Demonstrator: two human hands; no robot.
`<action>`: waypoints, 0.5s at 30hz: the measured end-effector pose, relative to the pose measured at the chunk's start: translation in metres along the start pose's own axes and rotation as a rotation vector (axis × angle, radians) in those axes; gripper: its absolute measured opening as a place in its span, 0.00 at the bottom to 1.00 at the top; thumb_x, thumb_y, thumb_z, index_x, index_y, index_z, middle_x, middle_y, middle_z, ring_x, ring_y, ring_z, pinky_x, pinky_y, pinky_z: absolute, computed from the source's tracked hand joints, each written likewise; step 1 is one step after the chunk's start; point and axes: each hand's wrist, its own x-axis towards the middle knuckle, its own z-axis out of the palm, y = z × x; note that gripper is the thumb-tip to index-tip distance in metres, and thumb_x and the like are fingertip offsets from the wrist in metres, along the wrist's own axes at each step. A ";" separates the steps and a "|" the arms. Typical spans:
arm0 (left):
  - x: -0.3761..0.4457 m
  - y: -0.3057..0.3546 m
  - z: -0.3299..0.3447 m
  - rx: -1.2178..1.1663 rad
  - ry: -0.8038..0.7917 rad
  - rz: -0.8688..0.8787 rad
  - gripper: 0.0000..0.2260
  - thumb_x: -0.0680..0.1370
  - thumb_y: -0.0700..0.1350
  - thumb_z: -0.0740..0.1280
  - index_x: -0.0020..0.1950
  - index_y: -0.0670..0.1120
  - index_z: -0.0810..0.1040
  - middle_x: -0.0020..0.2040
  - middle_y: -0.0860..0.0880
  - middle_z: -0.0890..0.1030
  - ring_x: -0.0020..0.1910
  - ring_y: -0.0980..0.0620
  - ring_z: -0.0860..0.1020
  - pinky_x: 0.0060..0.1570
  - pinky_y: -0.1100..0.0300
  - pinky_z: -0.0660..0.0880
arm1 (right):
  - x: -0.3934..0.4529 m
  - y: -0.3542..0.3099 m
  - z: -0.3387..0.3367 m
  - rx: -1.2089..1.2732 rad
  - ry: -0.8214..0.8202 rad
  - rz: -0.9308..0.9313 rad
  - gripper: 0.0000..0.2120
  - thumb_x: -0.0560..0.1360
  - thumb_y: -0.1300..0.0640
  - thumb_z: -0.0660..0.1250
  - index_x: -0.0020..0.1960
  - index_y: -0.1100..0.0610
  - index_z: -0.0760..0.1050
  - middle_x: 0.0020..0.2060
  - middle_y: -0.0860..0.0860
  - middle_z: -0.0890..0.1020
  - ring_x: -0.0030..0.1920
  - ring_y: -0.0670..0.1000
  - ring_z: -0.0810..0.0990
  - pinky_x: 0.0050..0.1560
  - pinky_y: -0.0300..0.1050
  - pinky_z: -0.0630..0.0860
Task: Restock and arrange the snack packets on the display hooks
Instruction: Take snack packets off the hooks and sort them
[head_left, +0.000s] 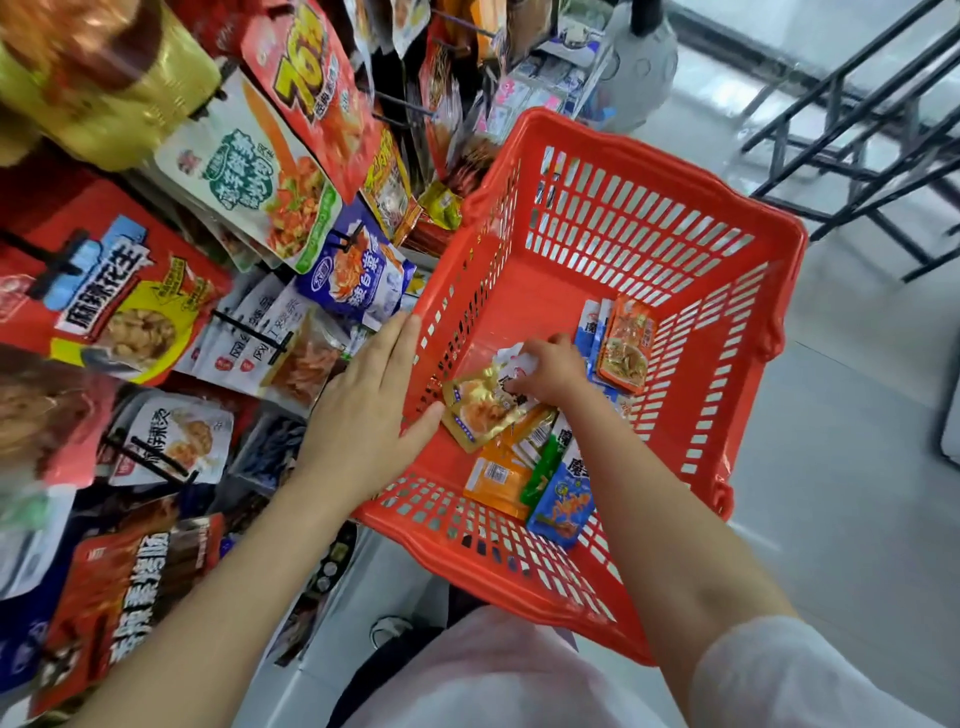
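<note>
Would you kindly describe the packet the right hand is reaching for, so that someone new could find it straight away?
Start at the red plastic basket beside the hanging snack display. On its floor, near the left wall, lies a gold foil packet under the fingertips of the right hand. It is the only shiny gold one; the packets next to it are orange, green, blue and white.

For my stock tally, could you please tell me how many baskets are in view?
1: a red basket beside the hanging snack display, left hand on its rim, right hand inside among packets. None seems hidden.
</note>
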 end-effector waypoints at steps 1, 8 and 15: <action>0.000 0.000 0.000 -0.001 0.004 0.004 0.39 0.82 0.59 0.60 0.84 0.47 0.43 0.84 0.49 0.47 0.82 0.48 0.55 0.74 0.48 0.64 | 0.000 -0.001 0.001 -0.034 -0.010 0.000 0.30 0.71 0.45 0.77 0.69 0.48 0.73 0.70 0.60 0.66 0.71 0.64 0.65 0.71 0.58 0.65; 0.001 0.000 0.000 0.008 -0.012 0.000 0.38 0.81 0.60 0.59 0.84 0.46 0.45 0.84 0.47 0.48 0.81 0.45 0.57 0.71 0.44 0.67 | -0.003 -0.017 0.004 0.291 -0.085 -0.034 0.35 0.69 0.58 0.80 0.70 0.55 0.67 0.66 0.59 0.72 0.61 0.60 0.76 0.56 0.51 0.76; 0.001 0.000 -0.001 -0.011 -0.015 -0.015 0.38 0.82 0.58 0.60 0.84 0.47 0.44 0.84 0.49 0.47 0.81 0.46 0.57 0.72 0.44 0.66 | -0.016 -0.039 0.021 0.176 -0.247 -0.114 0.23 0.73 0.56 0.77 0.62 0.65 0.74 0.55 0.58 0.78 0.54 0.59 0.79 0.50 0.50 0.77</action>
